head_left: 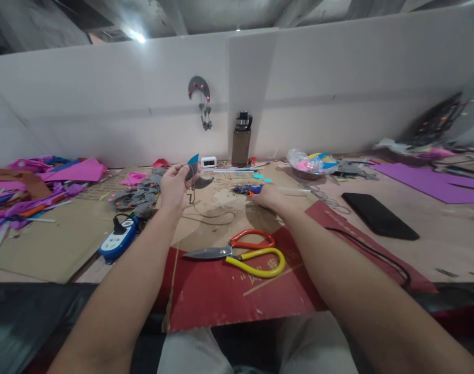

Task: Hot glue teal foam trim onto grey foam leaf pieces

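Observation:
My left hand (175,183) is raised over the cardboard, its fingers closed on a grey felt crescent (204,182). A blue pointed piece (193,159) sticks up above the fingertips, and a dark cord hangs below them in a loop. My right hand (268,197) is wrapped around a blue glue gun (244,189) with an orange part; a clear stick (297,191) juts out behind the hand. The fingers on its grip are partly hidden. Large scissors (237,253) with red and yellow handles lie between my forearms on the red cardboard (221,301).
Left are a power strip (120,239), grey felt pieces (137,195) and a heap of coloured scraps (45,182). Right are a black phone (379,215), a bowl (309,173) and a purple sheet (427,182). A bottle (241,143) stands by the wall.

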`<state>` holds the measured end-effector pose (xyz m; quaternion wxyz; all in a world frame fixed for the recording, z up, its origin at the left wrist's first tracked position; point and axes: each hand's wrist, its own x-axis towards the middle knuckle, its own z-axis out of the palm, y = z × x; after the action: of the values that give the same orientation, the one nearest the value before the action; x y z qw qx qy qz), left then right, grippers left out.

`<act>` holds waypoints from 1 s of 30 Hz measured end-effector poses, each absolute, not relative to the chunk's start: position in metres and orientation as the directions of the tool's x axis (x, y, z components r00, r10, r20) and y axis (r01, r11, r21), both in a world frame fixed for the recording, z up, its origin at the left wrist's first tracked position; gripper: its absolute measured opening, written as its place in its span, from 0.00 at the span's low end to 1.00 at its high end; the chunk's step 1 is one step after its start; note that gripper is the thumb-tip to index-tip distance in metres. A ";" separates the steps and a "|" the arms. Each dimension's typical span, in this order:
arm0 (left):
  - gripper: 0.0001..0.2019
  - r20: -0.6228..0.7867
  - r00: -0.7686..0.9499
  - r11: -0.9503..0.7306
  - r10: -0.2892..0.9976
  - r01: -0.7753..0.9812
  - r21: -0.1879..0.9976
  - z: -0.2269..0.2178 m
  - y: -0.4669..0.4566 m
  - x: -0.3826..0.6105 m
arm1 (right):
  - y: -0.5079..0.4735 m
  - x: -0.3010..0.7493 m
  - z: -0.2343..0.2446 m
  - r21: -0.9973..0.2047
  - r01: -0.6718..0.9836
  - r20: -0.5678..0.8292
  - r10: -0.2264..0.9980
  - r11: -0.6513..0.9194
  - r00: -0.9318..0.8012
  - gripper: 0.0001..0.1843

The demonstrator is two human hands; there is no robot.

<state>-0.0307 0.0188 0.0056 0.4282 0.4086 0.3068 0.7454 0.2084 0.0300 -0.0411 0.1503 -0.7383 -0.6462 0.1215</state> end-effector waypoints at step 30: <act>0.02 0.333 -0.230 -0.397 0.915 -0.355 0.846 0.003 0.011 -0.022 | -0.014 0.153 -0.013 -0.826 0.089 0.530 0.821 0.556 -0.211 0.12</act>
<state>-0.0216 0.0110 0.0034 0.4443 0.4334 0.3227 0.7146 0.1528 -0.0144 -0.0126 0.5373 -0.3253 -0.6995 0.3408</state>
